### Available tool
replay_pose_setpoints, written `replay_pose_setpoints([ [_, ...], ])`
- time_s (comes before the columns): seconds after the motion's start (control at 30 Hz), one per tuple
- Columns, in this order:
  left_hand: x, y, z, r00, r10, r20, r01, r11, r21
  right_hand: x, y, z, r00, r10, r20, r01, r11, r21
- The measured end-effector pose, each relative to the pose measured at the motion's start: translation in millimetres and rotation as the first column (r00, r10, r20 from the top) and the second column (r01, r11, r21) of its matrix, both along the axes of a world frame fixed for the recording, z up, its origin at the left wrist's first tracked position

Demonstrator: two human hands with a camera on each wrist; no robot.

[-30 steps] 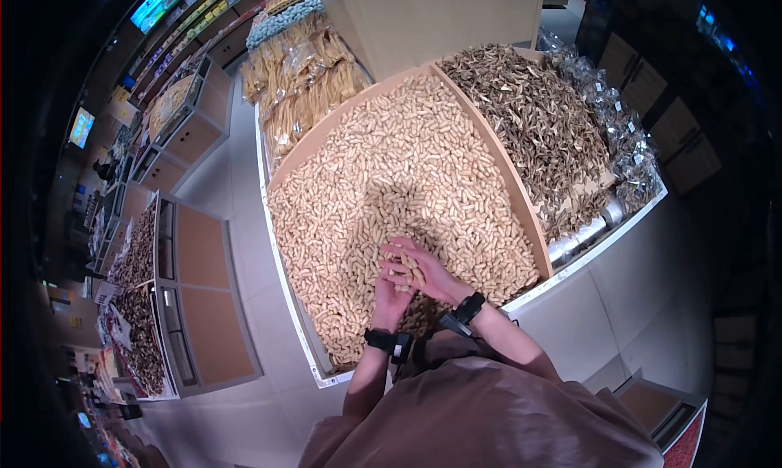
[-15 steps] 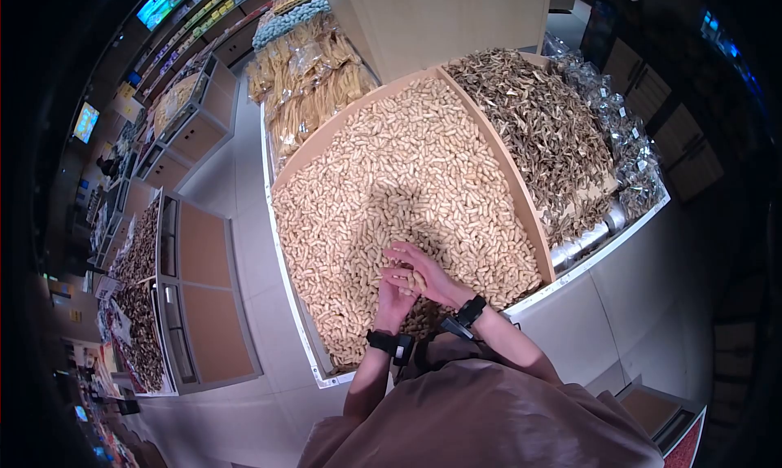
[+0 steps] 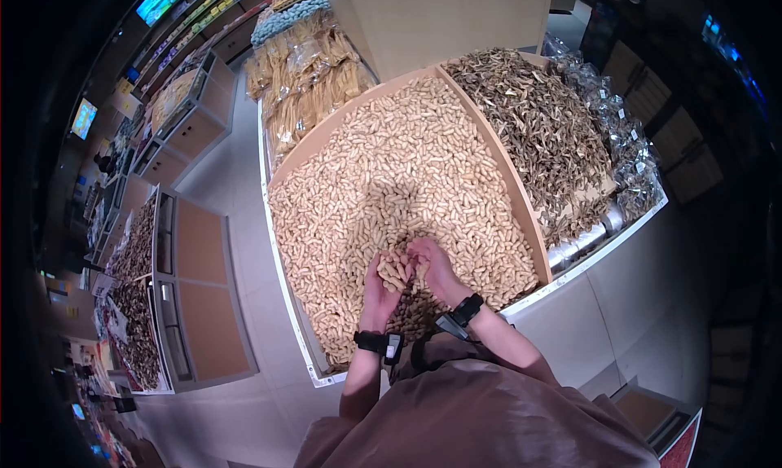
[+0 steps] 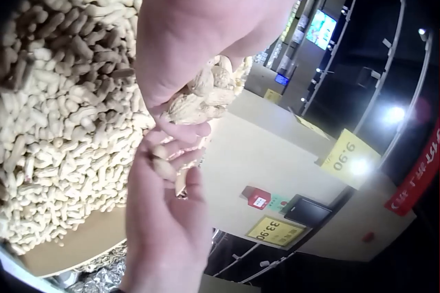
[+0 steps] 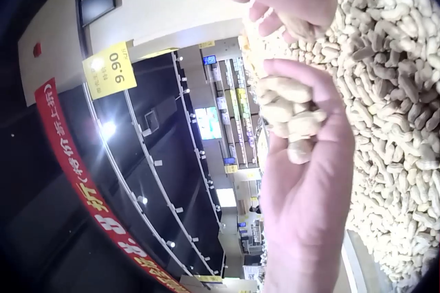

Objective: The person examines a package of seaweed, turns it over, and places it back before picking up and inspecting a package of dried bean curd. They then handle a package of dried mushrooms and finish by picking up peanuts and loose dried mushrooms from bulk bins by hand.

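My left hand (image 3: 377, 295) is cupped palm up over the heap of peanuts (image 3: 407, 142), fingers curled around several unshelled peanuts (image 5: 292, 114). Close beside it on the right is my right hand (image 3: 441, 276), its fingers bent in and holding a few peanuts (image 4: 162, 164) of its own. The two hands nearly meet at the fingertips. In the right wrist view, the right hand's back and edge hide most of what lies in its fingers. Dark shadow falls on the peanuts beneath both hands.
A wooden divider (image 3: 497, 146) separates the peanuts from dark dried strips (image 3: 538, 126). Bagged tan dried goods (image 3: 314, 81) lie beyond the bin's left back edge. The white front rim (image 3: 574, 272) runs near my body. Another display bin (image 3: 199, 293) stands across the aisle.
The right hand, earlier laid over the left, has drawn apart from it to the right. My left hand has shifted slightly left, exposing the peanuts in its palm.
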State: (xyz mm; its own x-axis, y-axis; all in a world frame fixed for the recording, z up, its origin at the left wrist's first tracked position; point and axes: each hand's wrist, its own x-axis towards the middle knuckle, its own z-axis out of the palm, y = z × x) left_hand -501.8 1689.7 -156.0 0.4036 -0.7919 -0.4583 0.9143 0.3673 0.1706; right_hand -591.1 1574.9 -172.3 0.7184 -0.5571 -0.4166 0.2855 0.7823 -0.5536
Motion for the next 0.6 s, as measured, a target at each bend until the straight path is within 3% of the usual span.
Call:
replay_pose_setpoints([
  [0.03,3,-1,6,0.997,-0.032,0.064,0.031,0.999,0.018,-3,0,-3,0.991,0.125,0.043,-0.128,0.989,0.075],
  [0.17,-1,-7,29,0.955,-0.117,0.274,0.106,0.993,0.056,3,14,7,0.951,0.293,0.103,-0.31,0.914,0.264],
  [0.2,-4,-8,34,0.921,-0.149,0.36,0.122,0.988,0.098,6,16,6,0.951,0.292,0.104,-0.309,0.914,0.263],
  [0.27,-7,-11,36,0.917,-0.151,0.37,0.115,0.986,0.118,11,21,1,0.948,0.223,0.225,-0.292,0.892,0.345],
  [0.37,-9,-13,39,0.885,-0.138,0.445,0.067,0.983,0.172,6,21,8,0.959,0.182,0.218,-0.253,0.896,0.365],
  [0.6,-12,-15,40,0.765,-0.092,0.637,-0.048,0.979,0.2,-1,17,-8,0.931,0.215,0.296,-0.313,0.887,0.34],
])
